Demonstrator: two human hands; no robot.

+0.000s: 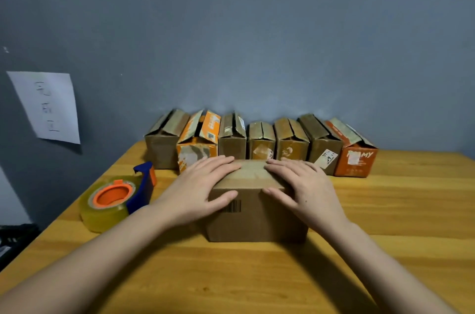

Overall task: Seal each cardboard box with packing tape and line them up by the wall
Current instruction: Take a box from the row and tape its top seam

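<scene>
Both hands (253, 189) flat on closed box (257, 216)

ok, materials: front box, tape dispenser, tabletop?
Front box: plain brown cardboard, matte, with a printed barcode; both hands lie flat on its closed flaps. Tape dispenser: glossy blue and orange plastic, by the look of it, holding a roll of clear yellowish tape. Tabletop: wood or wood-look laminate, yellow with grain streaks, slight sheen.

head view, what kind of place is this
Probably a small home or back-room packing station, not a warehouse: a wooden table pushed against a grey wall, a row of used cardboard boxes along it, a tape dispenser and a handwritten paper note stuck up.
</scene>
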